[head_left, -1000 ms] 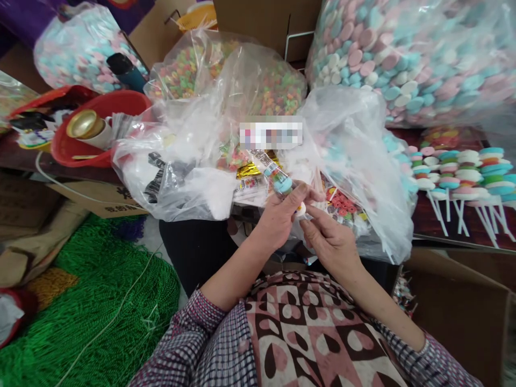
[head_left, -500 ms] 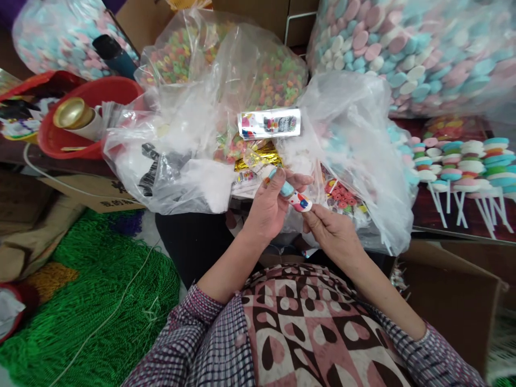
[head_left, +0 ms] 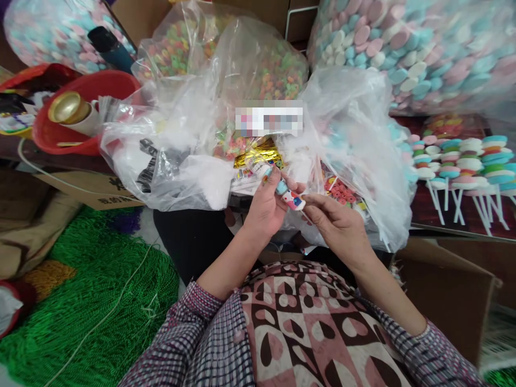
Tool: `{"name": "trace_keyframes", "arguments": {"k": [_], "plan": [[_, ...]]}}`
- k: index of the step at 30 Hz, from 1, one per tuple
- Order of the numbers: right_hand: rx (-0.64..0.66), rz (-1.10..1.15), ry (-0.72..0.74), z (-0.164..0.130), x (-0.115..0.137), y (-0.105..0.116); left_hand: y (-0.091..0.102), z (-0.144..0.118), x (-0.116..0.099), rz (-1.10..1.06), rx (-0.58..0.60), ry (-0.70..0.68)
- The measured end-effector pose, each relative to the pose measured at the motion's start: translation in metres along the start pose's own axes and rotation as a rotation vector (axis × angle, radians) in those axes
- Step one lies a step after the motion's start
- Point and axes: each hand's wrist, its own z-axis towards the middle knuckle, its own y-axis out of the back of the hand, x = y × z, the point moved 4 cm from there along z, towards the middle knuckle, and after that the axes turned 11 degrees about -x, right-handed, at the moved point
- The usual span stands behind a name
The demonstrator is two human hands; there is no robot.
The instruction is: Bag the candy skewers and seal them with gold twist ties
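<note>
My left hand (head_left: 266, 207) is closed around a wrapped marshmallow lollipop (head_left: 293, 200) in a clear sleeve with a colourful print at its lower end. Pale blue and white pieces show through the sleeve between thumb and fingers. At the printed end, my right hand (head_left: 336, 220) pinches with thumb and forefinger, where a bit of white stick shows. Just beyond the hands lie gold foil ties (head_left: 258, 153) and printed wrappers (head_left: 244, 177). A silvery-white printed packet (head_left: 269, 119), its front pixelated, rests on the bags behind.
Plastic bags of ring candies (head_left: 278, 70) and pastel marshmallows (head_left: 419, 59) crowd the back. Marshmallow skewers (head_left: 471, 161) lie at the right above a cardboard box (head_left: 447, 295). On the left are a red basin (head_left: 44, 131) with cups and green cords (head_left: 100, 290) on the floor.
The right hand has shifted slightly right, its fingers now loosely pinching at the lollipop's lower end. The left hand keeps its hold, and the lollipop has moved slightly up and left.
</note>
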Motion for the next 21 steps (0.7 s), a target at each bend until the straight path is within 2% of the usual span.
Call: {"name": "trace_keyframes", "arguments": {"k": [3, 6, 10, 13, 15, 19, 21], "plan": [[0.008, 0.049, -0.020, 0.000, -0.004, -0.005, -0.003, -0.002, 0.004, 0.011, 0.004, 0.029], [-0.038, 0.034, 0.014, -0.001, -0.006, -0.010, -0.007, -0.007, 0.010, 0.034, -0.026, 0.050], [-0.135, -0.132, 0.142, -0.003, -0.005, -0.015, -0.009, -0.012, 0.020, 0.002, -0.063, 0.075], [-0.177, -0.241, 0.169, -0.001, -0.004, -0.016, -0.007, -0.013, 0.025, -0.022, -0.106, 0.096], [-0.127, -0.181, 0.132, 0.001, -0.005, -0.015, -0.005, -0.012, 0.024, -0.027, -0.129, 0.095], [0.091, 0.096, -0.006, 0.003, -0.011, -0.015, -0.003, -0.009, 0.020, -0.011, -0.131, 0.063], [0.110, 0.123, -0.022, 0.004, -0.013, -0.015, -0.002, -0.009, 0.020, -0.018, -0.125, 0.035]]}}
